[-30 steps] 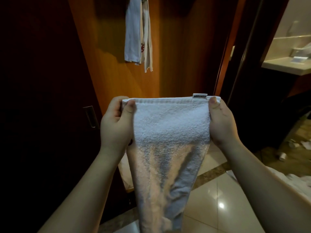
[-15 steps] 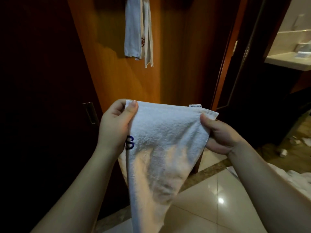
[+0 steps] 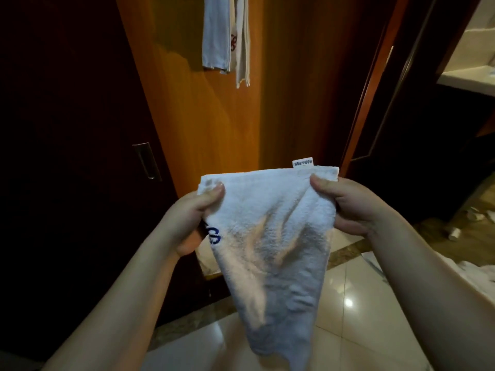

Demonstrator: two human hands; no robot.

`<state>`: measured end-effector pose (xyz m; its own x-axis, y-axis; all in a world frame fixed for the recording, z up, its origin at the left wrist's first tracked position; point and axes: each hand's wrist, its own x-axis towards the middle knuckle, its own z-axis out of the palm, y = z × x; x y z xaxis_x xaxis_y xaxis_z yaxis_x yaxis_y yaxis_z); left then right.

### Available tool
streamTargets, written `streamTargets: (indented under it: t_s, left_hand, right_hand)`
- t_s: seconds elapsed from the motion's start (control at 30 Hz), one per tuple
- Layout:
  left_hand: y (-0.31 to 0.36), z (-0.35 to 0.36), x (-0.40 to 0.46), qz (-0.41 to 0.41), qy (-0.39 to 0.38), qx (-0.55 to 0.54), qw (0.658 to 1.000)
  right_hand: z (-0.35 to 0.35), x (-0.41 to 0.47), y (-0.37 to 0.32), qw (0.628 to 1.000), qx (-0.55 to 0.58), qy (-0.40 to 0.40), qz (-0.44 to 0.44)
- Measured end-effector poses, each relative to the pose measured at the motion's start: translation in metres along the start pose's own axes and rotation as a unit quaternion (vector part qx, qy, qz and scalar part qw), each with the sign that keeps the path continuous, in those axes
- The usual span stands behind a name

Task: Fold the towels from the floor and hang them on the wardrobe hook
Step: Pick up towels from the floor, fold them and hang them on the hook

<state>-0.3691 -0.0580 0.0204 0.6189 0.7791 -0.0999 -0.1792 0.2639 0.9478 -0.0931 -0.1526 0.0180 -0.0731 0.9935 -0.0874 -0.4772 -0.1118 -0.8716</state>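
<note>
Nearest, the towel (image 3: 270,236) hangs from both hands, its long axis running down from the grips to a narrowed tail above the floor (image 3: 356,325). The left hand (image 3: 191,223) pinches the top left corner between thumb and fingers; the right hand (image 3: 348,204) pinches the top right corner, by the label. The top edge spans between them, roughly level, facing the wardrobe (image 3: 214,129). Beyond and above, nearer the left hand, hung towels (image 3: 225,36) drape straight down; the hook itself is out of view.
</note>
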Motion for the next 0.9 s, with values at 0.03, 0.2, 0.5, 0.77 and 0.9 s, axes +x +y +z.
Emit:
streamTargets:
  t_s: [0.03,0.2,0.5,0.77,0.9]
  left_hand:
    - [-0.005,-0.001,0.002,-0.001,0.004,-0.011,1.000]
    - [-0.020,-0.009,0.010,-0.002,0.035,-0.041,0.999]
    - [-0.049,0.018,0.012,-0.008,0.232,-0.011,0.973]
    - [-0.074,0.088,-0.027,0.061,0.266,0.085,0.958]
    - [-0.072,0.094,-0.030,0.082,0.220,0.078,0.969]
  right_hand:
    - [-0.002,0.001,0.002,1.000,-0.004,-0.001,0.011]
    - [-0.013,0.003,0.012,0.998,-0.004,-0.018,0.052]
    - [0.019,0.008,0.063,0.972,0.035,0.231,0.015]
    - [0.084,-0.014,0.101,0.944,-0.131,0.297,-0.052]
    - [0.091,-0.017,0.099,0.944,-0.205,0.244,-0.082]
